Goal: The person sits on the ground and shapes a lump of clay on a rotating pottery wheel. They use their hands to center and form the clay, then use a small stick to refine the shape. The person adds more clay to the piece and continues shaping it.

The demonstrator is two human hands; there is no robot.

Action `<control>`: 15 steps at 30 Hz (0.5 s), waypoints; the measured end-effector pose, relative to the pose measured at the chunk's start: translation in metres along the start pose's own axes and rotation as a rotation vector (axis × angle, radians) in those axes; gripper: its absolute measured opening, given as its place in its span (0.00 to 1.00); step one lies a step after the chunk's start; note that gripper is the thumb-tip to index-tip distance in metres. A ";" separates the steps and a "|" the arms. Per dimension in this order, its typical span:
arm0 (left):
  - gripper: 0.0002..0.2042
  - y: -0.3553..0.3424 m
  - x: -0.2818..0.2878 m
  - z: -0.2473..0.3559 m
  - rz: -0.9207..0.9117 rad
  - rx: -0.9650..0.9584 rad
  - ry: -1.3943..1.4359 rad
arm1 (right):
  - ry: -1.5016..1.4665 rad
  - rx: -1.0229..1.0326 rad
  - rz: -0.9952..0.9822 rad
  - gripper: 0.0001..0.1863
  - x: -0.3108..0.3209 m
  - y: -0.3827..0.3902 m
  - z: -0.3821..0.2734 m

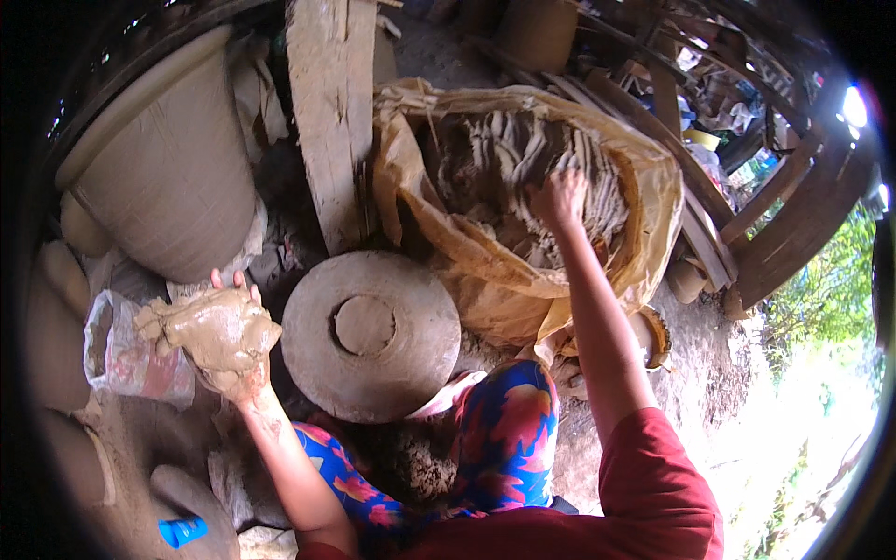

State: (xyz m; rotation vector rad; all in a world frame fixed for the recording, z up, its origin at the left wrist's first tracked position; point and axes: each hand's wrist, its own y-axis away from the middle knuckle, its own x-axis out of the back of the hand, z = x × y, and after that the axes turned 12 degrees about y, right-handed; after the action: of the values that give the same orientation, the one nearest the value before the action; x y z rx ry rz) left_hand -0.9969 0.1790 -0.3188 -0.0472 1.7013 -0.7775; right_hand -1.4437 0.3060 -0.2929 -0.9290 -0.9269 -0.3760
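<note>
My left hand (242,383) is palm up at the left, its fingers curled round a large wet lump of clay (217,329). The lump is glossy and uneven, with a piece hanging over its left side. My right arm stretches forward to a big yellowish plastic sack (658,201) with its mouth open. In it lie rows of grey clay coils (504,149), side by side. My right hand (562,198) is down among these coils, its fingers bent onto one; the fingertips are partly hidden. Between my arms sits a round clay-smeared potter's wheel (415,322) with a flat clay disc (364,325) at its centre.
A large clay pot (168,154) stands at the far left, above a small clay-stained bag (140,359). A wooden plank (327,112) rises beyond the wheel. Loose boards (691,233) lie right of the sack. A blue cup (182,532) is at the lower left.
</note>
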 end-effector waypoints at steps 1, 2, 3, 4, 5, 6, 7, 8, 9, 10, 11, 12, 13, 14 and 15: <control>0.24 0.000 -0.002 -0.001 -0.020 0.007 0.013 | 0.000 0.011 0.076 0.22 0.001 0.005 0.000; 0.23 0.001 -0.001 -0.002 -0.088 0.053 0.025 | 0.001 0.031 0.175 0.19 0.001 0.007 -0.001; 0.23 0.001 -0.002 -0.002 -0.107 0.056 0.013 | -0.042 0.022 0.201 0.17 0.001 0.010 -0.001; 0.23 0.001 -0.002 -0.003 -0.125 0.056 0.002 | -0.080 0.016 0.220 0.15 -0.001 0.012 -0.001; 0.23 0.001 -0.002 -0.004 -0.140 0.055 -0.008 | -0.107 0.009 0.279 0.12 -0.002 0.013 -0.002; 0.23 0.001 -0.001 -0.004 -0.130 0.045 -0.019 | -0.118 0.006 0.283 0.11 -0.005 0.015 -0.003; 0.23 0.001 0.000 -0.004 -0.117 0.034 -0.030 | -0.132 0.013 0.267 0.11 -0.008 0.016 -0.003; 0.23 0.001 0.000 -0.004 -0.135 0.034 -0.043 | -0.147 0.021 0.249 0.10 -0.011 0.018 -0.004; 0.23 0.002 0.001 -0.004 -0.117 0.025 -0.053 | -0.179 0.031 0.187 0.14 -0.014 0.018 -0.004; 0.22 0.003 0.002 -0.003 -0.142 0.036 -0.051 | -0.172 0.047 0.220 0.14 -0.018 0.019 -0.005; 0.22 0.003 0.002 -0.002 -0.163 0.048 -0.050 | -0.169 0.060 0.230 0.13 -0.022 0.021 -0.004; 0.22 0.004 0.003 -0.001 -0.132 0.038 -0.059 | -0.165 0.073 0.166 0.13 -0.025 0.020 -0.004; 0.22 0.005 0.003 0.000 -0.153 0.040 -0.078 | -0.131 0.100 0.206 0.13 -0.028 0.022 -0.003; 0.23 0.006 0.002 0.002 -0.152 0.062 -0.045 | -0.058 0.116 0.177 0.14 -0.030 0.021 -0.002; 0.23 0.006 0.002 0.003 -0.133 0.066 -0.027 | -0.027 0.157 0.155 0.13 -0.030 0.023 0.000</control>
State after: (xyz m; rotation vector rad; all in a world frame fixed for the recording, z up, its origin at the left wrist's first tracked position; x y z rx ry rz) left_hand -0.9921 0.1816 -0.3240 -0.1258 1.6582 -0.9268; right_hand -1.4461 0.3165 -0.3293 -0.8569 -0.8895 -0.1567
